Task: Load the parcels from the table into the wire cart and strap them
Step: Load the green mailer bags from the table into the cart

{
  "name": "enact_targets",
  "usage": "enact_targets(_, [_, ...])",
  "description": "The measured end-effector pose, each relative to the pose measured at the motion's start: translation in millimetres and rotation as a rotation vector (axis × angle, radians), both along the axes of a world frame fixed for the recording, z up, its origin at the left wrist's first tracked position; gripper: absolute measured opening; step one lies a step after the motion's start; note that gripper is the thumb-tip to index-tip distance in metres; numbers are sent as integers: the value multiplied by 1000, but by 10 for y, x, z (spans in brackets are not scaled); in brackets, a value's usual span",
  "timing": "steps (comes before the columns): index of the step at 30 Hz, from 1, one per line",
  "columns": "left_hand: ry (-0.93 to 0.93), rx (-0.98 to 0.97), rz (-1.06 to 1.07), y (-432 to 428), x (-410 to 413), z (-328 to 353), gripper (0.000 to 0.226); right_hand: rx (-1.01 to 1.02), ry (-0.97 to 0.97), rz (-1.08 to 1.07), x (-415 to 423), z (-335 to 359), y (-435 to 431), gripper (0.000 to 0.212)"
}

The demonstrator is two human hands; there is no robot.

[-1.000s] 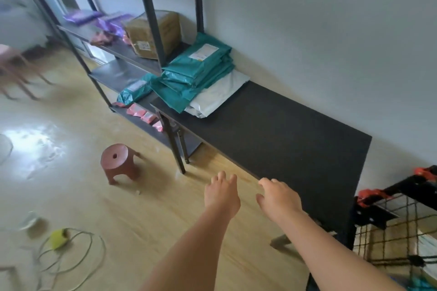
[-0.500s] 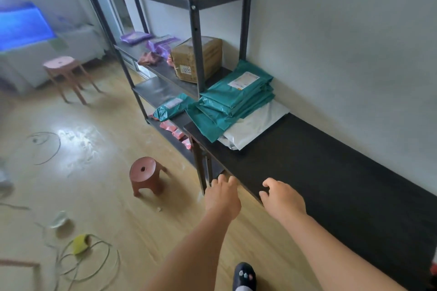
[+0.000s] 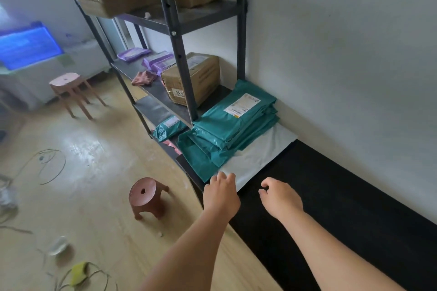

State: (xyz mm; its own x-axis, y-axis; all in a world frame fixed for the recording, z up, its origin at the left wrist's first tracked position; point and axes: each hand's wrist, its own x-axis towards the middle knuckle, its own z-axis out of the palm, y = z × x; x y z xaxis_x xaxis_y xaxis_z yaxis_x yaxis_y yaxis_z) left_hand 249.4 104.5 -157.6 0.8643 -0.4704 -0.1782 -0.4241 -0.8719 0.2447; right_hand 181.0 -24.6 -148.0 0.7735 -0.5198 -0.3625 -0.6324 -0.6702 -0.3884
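Observation:
A stack of several teal mailer parcels lies on a white mailer parcel at the far left end of the black table, against the wall. My left hand reaches forward with fingers apart, its fingertips at the near corner of the white parcel, holding nothing. My right hand hovers over the bare black tabletop just right of that corner, fingers loosely curled and empty. The wire cart is out of view.
A dark metal shelf rack stands left of the table with cardboard boxes, purple mailers and a small teal parcel. A low brown stool stands on the wood floor by the table leg. Cables lie at left.
I have stepped toward the shelf end of the table. Both hands moved forward from the table's near edge to the parcel stack. The wire cart dropped out of view.

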Motion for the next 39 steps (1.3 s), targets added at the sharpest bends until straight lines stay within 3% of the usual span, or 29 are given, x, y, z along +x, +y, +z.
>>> enact_targets(13, [-162, -144, -3, -295, 992, 175, 37, 204, -100, -185, 940, 60, -226, 35])
enact_targets(25, [-103, -156, -148, -504, 2174, 245, 42, 285, -191, -449, 1966, 130, -294, 49])
enact_targets(33, [-2, -129, -214, -611, 2537, 126, 48, 275, -247, -602, 2230, 68, -263, 25])
enact_targets(36, [7, -94, -255, -616, 2557, 59, 52, 405, -364, -728, 2266, 67, -263, 28])
enact_targets(39, [27, -119, -234, -602, 2591, 21, 53, 668, -506, -906, 2290, 56, -281, 40])
